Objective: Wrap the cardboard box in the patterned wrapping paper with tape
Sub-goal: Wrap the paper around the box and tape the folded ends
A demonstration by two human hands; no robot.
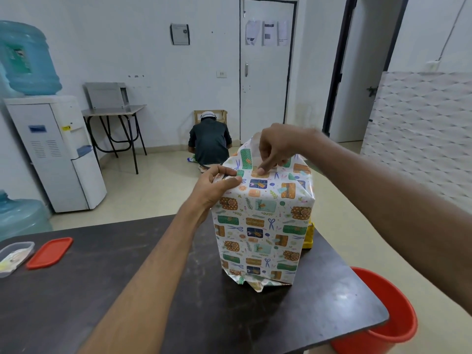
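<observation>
Dark scuffed tabletop [127, 290] fills your near view, with a red bucket [383, 333] off its edge at 4 o'clock and a red lid [49, 252] beside a clear container [15, 254] at 9 o'clock. Your cardboard box stands on end toward 1 o'clock, hidden under the patterned wrapping paper [263, 226].

Your left hand [217, 187] pinches the paper's top edge. Your right hand [278, 146] presses an index fingertip on the top fold; whether its curled fingers grip the raised flap cannot be told.

If you lift that finger before tape lands, the fold likely springs open. Press hard and the tall box may tip. The crumpled bottom end looks loose.

Farther off, the water dispenser [51, 154] at 10 o'clock and the sheets on the door [265, 85] at 12 o'clock carry print too blurred to read.
</observation>
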